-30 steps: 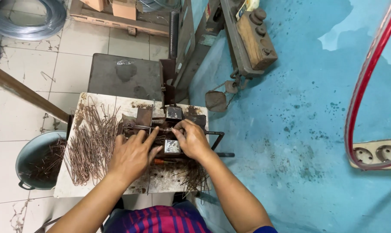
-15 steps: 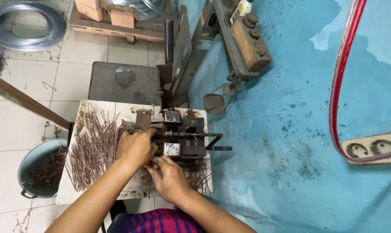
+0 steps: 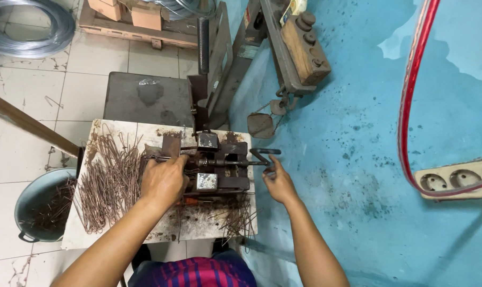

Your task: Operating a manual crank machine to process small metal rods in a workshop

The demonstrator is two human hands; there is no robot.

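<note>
A rusty hand-worked bending jig (image 3: 217, 162) is fixed on a stained white board (image 3: 145, 226). My left hand (image 3: 164, 179) rests on the jig's left side, fingers curled over a thin wire piece (image 3: 158, 157) fed into it. Out past the board's right edge, my right hand (image 3: 277, 180) has its fingers at the dark crank handle (image 3: 263, 155) sticking out of the jig; how firm the grip is does not show. A heap of bent brown wire pieces (image 3: 110, 178) lies left of my left hand.
A grey-blue bucket (image 3: 31, 199) with more wire pieces stands at the left. A dark metal plate (image 3: 145, 98) lies behind the board. More bent wires (image 3: 235, 215) lie at the board's front right. The blue wall (image 3: 368, 106) carries a socket strip (image 3: 456, 180) and a red cable (image 3: 411, 90).
My right hand has left the front of the jig and moved right to the crank handle. My left hand stays on the jig's left side. The camera has drifted a little.
</note>
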